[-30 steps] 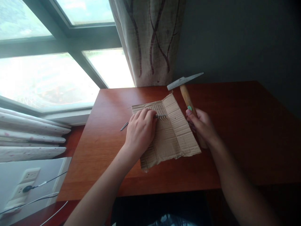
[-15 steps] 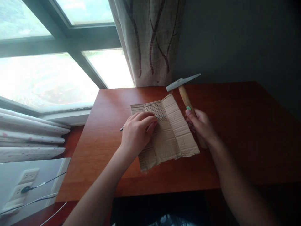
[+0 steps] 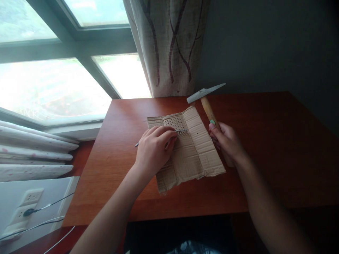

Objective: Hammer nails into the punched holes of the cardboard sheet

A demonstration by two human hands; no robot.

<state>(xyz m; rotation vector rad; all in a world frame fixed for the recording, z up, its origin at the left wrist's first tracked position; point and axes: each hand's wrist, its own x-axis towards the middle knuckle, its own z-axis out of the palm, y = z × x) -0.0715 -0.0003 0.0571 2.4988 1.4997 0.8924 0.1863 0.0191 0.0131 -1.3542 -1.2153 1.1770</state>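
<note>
A flattened piece of brown cardboard (image 3: 188,160) lies on the table, with a grid of small holes (image 3: 174,123) punched in its far part. Below the grid stands a row of small metal nails (image 3: 182,131). My left hand (image 3: 156,146) rests on the cardboard, thumb and forefinger pinched together at the row's left end; what is between the fingertips is hidden. My right hand (image 3: 225,139) is wrapped round the wooden handle of a hammer (image 3: 208,106) right of the cardboard, its metal head raised toward the back. A thin metal piece (image 3: 137,144) pokes out left of my left hand.
The reddish wooden table (image 3: 113,141) has its near edge just before my body. Behind it hang a patterned curtain (image 3: 172,49) and a dark wall. A window (image 3: 47,88) is at the left, above a wall socket (image 3: 25,211) with cables.
Almost nothing differs. Both hands, the hammer and the cardboard keep their places; the view has shifted very slightly.
</note>
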